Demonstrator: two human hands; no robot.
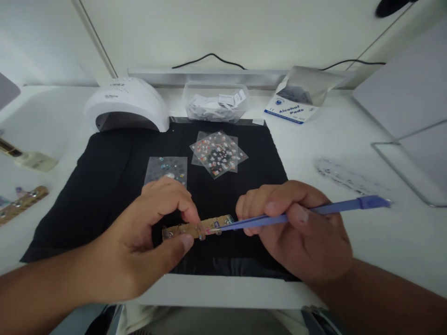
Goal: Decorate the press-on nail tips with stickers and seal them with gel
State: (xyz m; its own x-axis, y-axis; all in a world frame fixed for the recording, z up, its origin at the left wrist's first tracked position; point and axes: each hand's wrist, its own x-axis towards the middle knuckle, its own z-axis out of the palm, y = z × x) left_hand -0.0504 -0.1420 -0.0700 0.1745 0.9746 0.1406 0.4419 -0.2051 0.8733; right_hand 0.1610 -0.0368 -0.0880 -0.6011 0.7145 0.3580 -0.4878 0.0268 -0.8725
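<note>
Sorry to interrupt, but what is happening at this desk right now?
A person's left hand pinches a tan strip of nail tips above a black mat. The right hand holds blue tweezers, their tips touching the strip. Sticker sheets and a white nail lamp lie beyond.

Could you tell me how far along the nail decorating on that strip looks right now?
Done: some nails on the wooden strip seem to carry decoration already. In hand: the left hand pinches the strip while the right hand points blue tweezers at a nail near its middle. Left: sticker sheets on the black mat hold many pieces.
</note>
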